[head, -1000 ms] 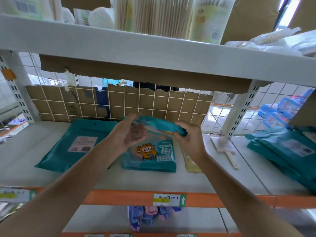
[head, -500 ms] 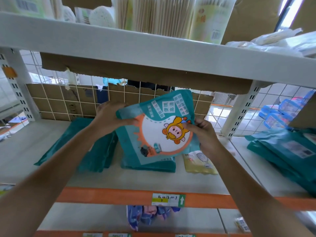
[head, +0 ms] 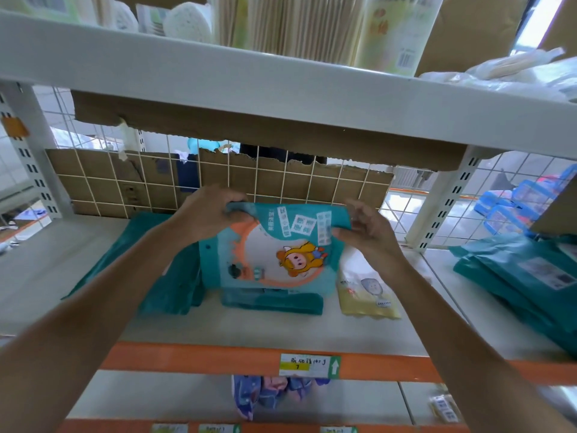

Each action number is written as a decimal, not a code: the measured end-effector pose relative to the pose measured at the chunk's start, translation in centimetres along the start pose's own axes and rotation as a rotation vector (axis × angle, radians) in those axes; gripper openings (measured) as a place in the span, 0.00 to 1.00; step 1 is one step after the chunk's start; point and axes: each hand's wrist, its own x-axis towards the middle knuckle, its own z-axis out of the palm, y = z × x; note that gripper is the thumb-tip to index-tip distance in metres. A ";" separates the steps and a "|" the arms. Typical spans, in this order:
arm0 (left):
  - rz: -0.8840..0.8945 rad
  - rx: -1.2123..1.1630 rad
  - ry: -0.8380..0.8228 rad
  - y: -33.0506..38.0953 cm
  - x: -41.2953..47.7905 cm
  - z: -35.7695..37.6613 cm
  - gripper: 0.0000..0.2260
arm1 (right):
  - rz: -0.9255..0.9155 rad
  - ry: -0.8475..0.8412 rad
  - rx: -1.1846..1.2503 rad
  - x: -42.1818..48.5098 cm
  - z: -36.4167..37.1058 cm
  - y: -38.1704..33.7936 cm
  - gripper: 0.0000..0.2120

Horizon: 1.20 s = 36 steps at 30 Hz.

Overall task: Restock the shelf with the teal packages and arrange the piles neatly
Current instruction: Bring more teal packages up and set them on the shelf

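Both arms stretch forward, left grip (head: 207, 214) and right grip (head: 370, 232) level, fingers curled, each pinching a top corner of the pack (head: 274, 260).

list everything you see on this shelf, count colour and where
held teal package: one, teal with orange cartoon, over middle pile
middle pile: one, teal, centre of shelf
left pile: one, teal, left of middle pile
right pile: one, teal, shelf's right end
yellow packet: one, pale yellow, right of middle pile
price label: one, white, yellow and green, on orange front edge
cardboard: brown, back of shelf
left hand: grips package's top left corner
right hand: pinches top right corner
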 end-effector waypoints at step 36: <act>-0.646 -1.062 0.106 -3.7 -0.3 8.0 0.05 | 0.213 0.183 -0.448 -2.3 2.7 6.8 0.09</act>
